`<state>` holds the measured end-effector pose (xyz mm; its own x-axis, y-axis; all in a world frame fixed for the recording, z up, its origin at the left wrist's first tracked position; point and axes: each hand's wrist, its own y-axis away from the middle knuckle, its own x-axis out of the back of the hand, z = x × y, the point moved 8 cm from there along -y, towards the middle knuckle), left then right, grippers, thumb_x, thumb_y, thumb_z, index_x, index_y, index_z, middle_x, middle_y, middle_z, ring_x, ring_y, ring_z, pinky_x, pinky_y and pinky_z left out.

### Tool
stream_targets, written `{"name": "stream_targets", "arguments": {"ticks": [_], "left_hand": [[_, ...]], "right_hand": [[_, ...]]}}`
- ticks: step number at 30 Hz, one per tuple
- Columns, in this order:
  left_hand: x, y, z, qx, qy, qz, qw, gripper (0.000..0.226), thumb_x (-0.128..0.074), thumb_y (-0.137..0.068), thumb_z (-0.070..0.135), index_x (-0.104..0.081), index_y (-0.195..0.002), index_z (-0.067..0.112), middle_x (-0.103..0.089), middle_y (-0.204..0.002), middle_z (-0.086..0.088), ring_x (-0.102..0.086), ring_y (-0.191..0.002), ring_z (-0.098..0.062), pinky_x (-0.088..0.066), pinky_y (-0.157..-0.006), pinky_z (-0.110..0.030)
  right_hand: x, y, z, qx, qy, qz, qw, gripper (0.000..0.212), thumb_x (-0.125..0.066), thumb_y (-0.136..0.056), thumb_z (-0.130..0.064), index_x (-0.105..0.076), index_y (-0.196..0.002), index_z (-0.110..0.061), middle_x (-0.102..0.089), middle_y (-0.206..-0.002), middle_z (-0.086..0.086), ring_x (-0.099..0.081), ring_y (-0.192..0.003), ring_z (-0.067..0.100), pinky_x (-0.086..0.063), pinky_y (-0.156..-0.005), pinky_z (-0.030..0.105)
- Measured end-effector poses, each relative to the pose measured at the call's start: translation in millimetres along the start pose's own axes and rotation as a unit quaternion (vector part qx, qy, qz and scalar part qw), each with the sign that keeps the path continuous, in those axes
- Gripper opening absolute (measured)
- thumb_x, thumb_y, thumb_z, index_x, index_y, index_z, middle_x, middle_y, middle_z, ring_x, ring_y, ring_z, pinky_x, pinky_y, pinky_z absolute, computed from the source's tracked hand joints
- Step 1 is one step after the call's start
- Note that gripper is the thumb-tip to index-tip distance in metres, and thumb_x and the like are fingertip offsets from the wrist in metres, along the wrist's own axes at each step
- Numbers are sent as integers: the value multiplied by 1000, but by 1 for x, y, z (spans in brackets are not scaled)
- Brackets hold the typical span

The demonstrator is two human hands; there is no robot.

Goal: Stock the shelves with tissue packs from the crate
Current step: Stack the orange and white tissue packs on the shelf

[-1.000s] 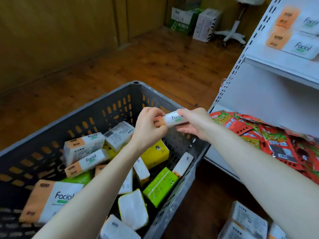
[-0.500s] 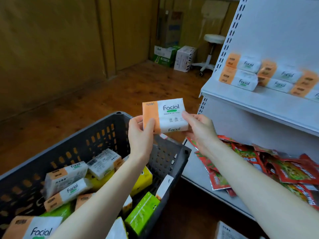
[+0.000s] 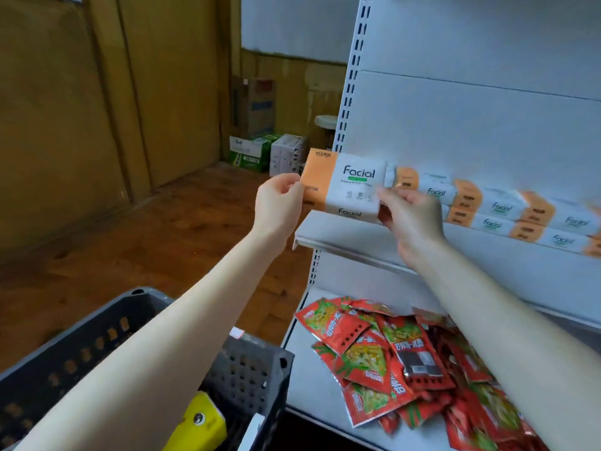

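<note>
Head view: tissue pack (image 3: 349, 185) at 12 o'clock, at shelf (image 3: 338, 234) edge.
Hands: left hand (image 3: 279, 206), right hand (image 3: 410, 219) pinch its ends.
Handling: probably light, squashy; grip ends.

Both hands hold an orange-and-white tissue pack (image 3: 344, 185) at the left end of the white shelf (image 3: 341, 234): the left hand (image 3: 279, 203) grips its orange end, the right hand (image 3: 411, 219) its white end. More packs (image 3: 500, 208) lie stacked along the shelf to the right; red snack packets (image 3: 390, 359) are piled on the shelf below, and the grey crate (image 3: 250, 372) sits bottom left
</note>
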<state>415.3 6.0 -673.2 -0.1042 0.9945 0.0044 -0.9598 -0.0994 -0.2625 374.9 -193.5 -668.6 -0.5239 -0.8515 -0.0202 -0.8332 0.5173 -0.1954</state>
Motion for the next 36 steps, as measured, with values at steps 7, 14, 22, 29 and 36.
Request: {"name": "stream_targets", "arguments": {"ticks": [7, 14, 22, 29, 36], "left_hand": [[-72, -52, -4, -5, -46, -83, 995, 29, -38, -96, 10, -61, -79, 12, -59, -79, -4, -51, -70, -17, -43, -65, -27], [-87, -64, -27, -26, -118, -97, 988, 32, -33, -98, 14, -51, -73, 6, -48, -68, 1, -41, -63, -11, -31, -59, -25], [-78, -55, -36, -59, -180, -61, 980, 26, -52, -93, 17, -63, -115, 9, -67, -111, -4, -60, -102, -16, -41, -83, -21], [-73, -57, -35, -63, -187, -11, 980, 25, -55, -91, 14, -65, -113, 9, -67, -113, -5, -60, -105, -19, -40, -83, -21], [-73, -57, -37, -60, -191, -15, 980, 24, -55, -90, 12, -64, -113, 10, -67, -113, -5, -60, -107, -20, -43, -88, -26]], "right_hand": [[24, -71, -1, 12, 65, 39, 997, 19, -61, -76, -14, -62, -69, 4, -65, -106, 25, -59, -107, 39, -45, -90, 61], [16, -76, 22, 34, 159, -11, 987, 23, -55, -89, -20, -53, -67, -14, -41, -62, 1, -33, -60, 15, -22, -51, 30], [19, -72, 43, 85, 186, -26, 978, 45, -70, -79, -9, -53, -121, -11, -65, -111, 4, -61, -99, 19, -48, -94, 38], [12, -77, 44, 91, 193, -21, 977, 35, -63, -82, -7, -58, -116, -9, -66, -112, 7, -62, -100, 22, -48, -95, 42], [8, -77, 48, 86, 197, -23, 976, 44, -68, -79, -9, -55, -121, -7, -65, -114, 7, -62, -101, 22, -48, -95, 39]]}}
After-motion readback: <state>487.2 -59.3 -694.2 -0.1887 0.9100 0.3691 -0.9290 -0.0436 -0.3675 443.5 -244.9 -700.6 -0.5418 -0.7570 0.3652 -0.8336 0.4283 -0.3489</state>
